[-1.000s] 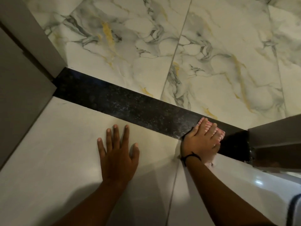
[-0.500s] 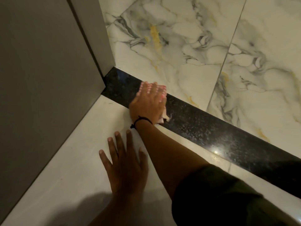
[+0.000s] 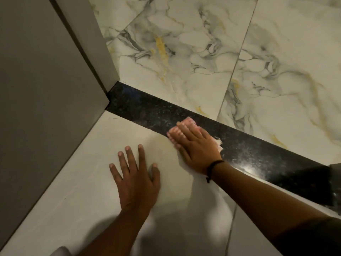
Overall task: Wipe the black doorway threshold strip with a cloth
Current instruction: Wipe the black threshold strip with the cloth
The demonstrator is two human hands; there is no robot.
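Note:
A black speckled threshold strip [image 3: 147, 109] runs diagonally from the door frame at the left down to the right edge. My right hand [image 3: 195, 146] lies flat on a pink-and-white cloth [image 3: 188, 121] and presses it on the strip's near edge, about a third of the way along from the frame. Only the cloth's pink front and a frayed white corner show beyond the hand. My left hand [image 3: 136, 176] rests flat, fingers spread, on the plain pale tile just in front of the strip, holding nothing.
A grey door frame and wall [image 3: 55, 89] stand at the left, meeting the strip's end. Marble-patterned tiles [image 3: 239, 61] lie beyond the strip. Another grey frame corner [image 3: 335, 169] shows at the right edge. Plain pale floor tile [image 3: 83, 182] is under my hands.
My right hand swept the cloth from the strip's right end to near the left frame, then back right toward the middle. The left hand stayed planted on the tile.

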